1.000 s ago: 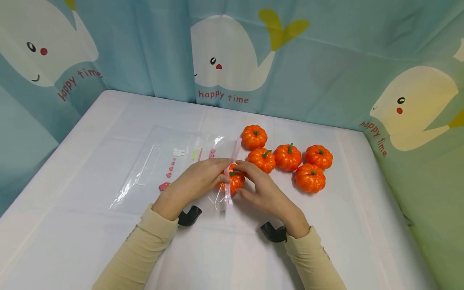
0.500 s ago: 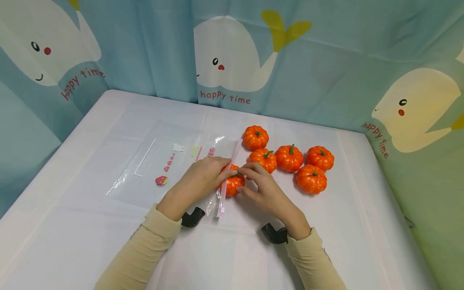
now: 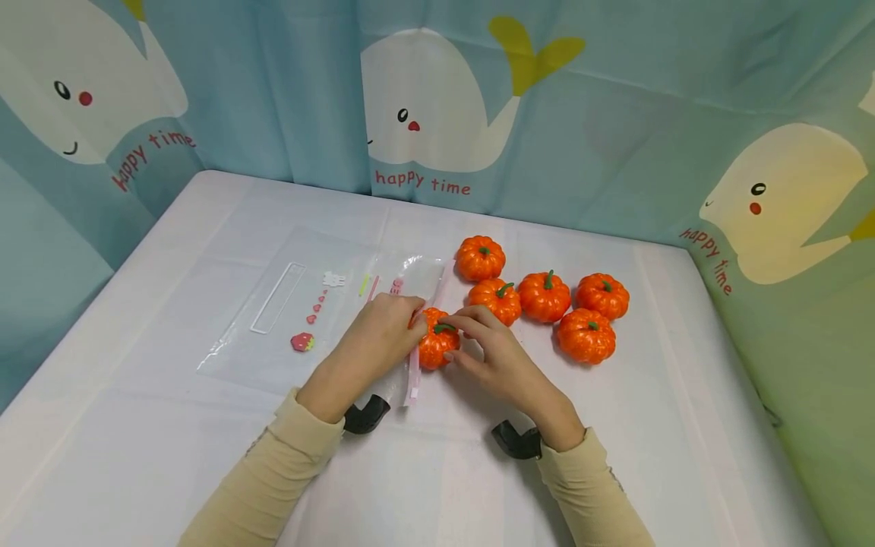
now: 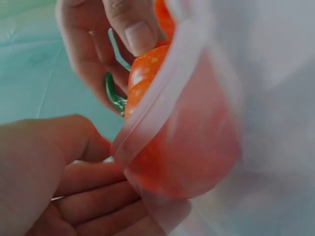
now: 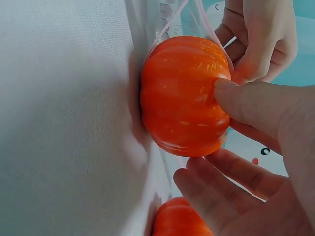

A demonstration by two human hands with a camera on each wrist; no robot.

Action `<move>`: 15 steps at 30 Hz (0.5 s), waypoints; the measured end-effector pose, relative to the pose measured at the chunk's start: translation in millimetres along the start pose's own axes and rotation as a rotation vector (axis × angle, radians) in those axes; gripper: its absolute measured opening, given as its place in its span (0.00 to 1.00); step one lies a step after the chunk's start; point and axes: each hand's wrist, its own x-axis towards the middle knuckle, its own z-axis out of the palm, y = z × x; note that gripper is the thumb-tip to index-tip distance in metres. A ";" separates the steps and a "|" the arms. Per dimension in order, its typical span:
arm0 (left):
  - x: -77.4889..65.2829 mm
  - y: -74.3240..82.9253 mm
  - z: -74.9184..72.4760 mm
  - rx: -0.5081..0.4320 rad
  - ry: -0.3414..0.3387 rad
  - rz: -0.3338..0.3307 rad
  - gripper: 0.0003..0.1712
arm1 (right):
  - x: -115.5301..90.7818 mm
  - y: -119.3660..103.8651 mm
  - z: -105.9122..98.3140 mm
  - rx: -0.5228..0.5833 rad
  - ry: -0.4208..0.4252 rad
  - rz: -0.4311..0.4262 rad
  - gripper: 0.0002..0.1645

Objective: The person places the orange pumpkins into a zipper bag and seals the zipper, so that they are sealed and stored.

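Note:
An orange toy pumpkin (image 3: 437, 343) with a green stem sits at the mouth of a clear zip bag (image 3: 273, 304) lying flat on the table. My right hand (image 3: 495, 357) grips the pumpkin, thumb on one side and fingers on the other, as the right wrist view shows. My left hand (image 3: 376, 330) pinches the bag's pink zip edge (image 4: 147, 115) between thumb and fingers. In the left wrist view that edge crosses the pumpkin (image 4: 142, 73), and part of its body shows through the plastic. Its green stem (image 4: 114, 93) is outside.
Several more toy pumpkins stand to the right and behind: one at the back (image 3: 481, 258), one near my right fingers (image 3: 494, 302), others farther right (image 3: 585, 336). A white cloth covers the table (image 3: 171, 456). A whale-print curtain (image 3: 601, 129) hangs behind it.
My left hand has shifted slightly left with the bag's zip edge, so more of the pumpkin shows in the head view. My right hand has stayed on the pumpkin nearly in place.

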 end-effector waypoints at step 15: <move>1.8 -6.6 4.5 0.126 0.231 0.079 0.07 | 3.1 -1.7 8.7 -0.005 0.035 -0.096 0.26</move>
